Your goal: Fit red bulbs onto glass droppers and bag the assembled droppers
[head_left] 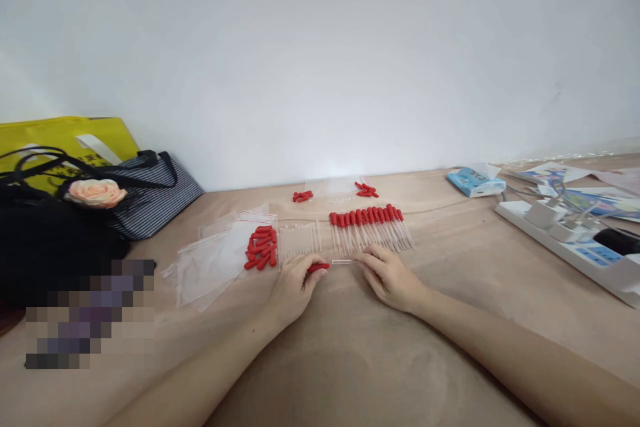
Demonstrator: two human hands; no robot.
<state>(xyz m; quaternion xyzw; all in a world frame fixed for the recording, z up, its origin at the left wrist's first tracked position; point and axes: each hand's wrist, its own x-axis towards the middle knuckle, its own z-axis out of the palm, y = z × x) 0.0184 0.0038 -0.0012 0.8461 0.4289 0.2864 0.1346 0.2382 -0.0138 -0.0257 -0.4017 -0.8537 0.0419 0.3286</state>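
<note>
Pinched between the thumb and fingers of my left hand (293, 285) is a red rubber bulb (319, 267), its end pointing right. Facing it, my right hand (393, 280) grips a clear glass dropper tube (343, 261) lying sideways. A small gap separates tube and bulb. Just beyond my right hand lies a row of glass droppers with red bulbs (367, 216) fitted on their far ends. Bare glass tubes (299, 240) lie side by side past my left hand. A heap of loose red bulbs (261, 248) rests on clear zip bags (213, 267) to the left.
Farther back lie more red bulbs (367, 189) and a clear bag (341, 188) near the wall. At right are a tissue pack (475, 181) and a power strip (560, 243) with plugs and cables. Striped (155, 200) and yellow bags (110, 137) crowd the left.
</note>
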